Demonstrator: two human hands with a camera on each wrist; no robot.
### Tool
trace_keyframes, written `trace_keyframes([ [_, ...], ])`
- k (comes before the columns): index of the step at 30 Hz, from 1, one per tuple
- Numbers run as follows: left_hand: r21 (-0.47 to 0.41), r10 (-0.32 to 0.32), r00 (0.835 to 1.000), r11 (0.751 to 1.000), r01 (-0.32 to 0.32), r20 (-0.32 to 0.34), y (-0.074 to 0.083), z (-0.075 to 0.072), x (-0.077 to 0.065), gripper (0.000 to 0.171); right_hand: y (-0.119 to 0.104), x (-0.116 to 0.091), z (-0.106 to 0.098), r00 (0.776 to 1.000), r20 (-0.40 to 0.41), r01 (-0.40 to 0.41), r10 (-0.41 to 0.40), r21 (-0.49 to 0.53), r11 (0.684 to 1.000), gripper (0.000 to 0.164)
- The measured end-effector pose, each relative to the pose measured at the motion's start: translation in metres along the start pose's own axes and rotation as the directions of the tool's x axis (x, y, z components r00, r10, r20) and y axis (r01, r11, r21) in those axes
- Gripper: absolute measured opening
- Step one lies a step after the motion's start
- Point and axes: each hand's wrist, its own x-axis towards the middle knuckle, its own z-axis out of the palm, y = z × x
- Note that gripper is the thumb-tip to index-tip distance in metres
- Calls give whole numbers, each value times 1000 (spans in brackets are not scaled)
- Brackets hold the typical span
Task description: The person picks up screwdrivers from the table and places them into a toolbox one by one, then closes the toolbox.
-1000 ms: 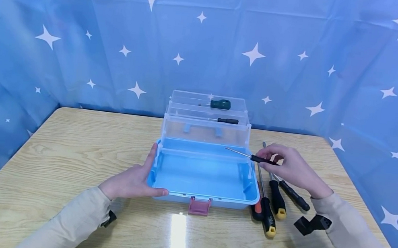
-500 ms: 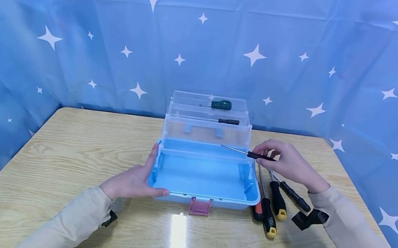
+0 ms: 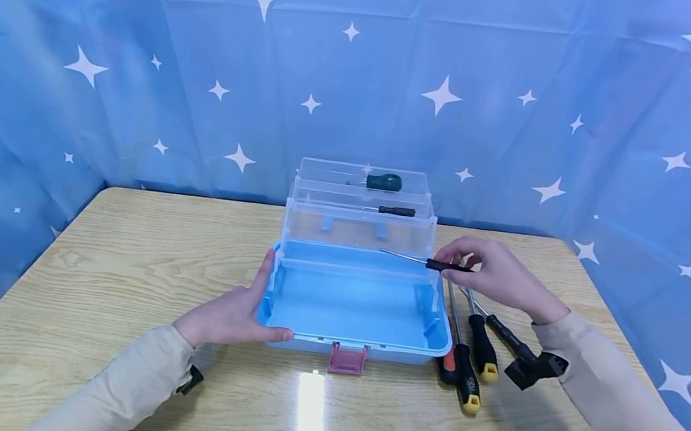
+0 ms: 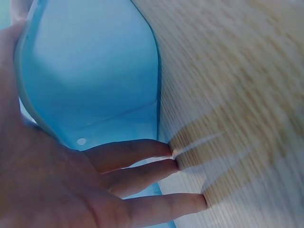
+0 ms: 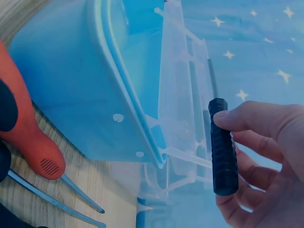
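A blue toolbox stands unfolded mid-table, its clear tiers raised at the back and a pink latch at the front. My left hand rests against its left side, thumb along the front rim; in the left wrist view its fingers lie straight along the outer wall. My right hand pinches a small black screwdriver by the handle, over the box's right back corner. Its thin shaft points left above the lowest clear tier. A green-handled screwdriver and a slim black one lie in the upper tiers.
Right of the box, several screwdrivers lie on the table: two black-and-yellow ones, a red-and-black one close by the box wall, and an all-black one. A blue star-patterned curtain hangs behind the table.
My right hand has moved a little up and to the left with the black screwdriver, bringing its shaft farther over the box. The left hand stays put.
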Motion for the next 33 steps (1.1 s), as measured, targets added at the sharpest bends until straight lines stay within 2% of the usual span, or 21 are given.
trace_keyframes([
  [14, -22, 3, 1000, 1000, -3, 0, -1, 1, 0, 128, -2, 14, 6, 998, 69, -17, 14, 43, 999, 16],
  [20, -15, 3, 1000, 1000, -4, -6, -1, 1, 0, 128, -5, 19, 11, 997, 71, 2, -7, 69, 998, 16],
  [25, -3, -20, 1000, 1000, 20, -8, -1, 3, 1, 128, -9, 23, 16, 998, 58, 19, -24, 91, 996, 16],
  [33, -6, -19, 1000, 1000, 18, -10, -1, 4, 1, 128, -12, 32, 20, 995, 93, -47, 33, 145, 988, 16],
])
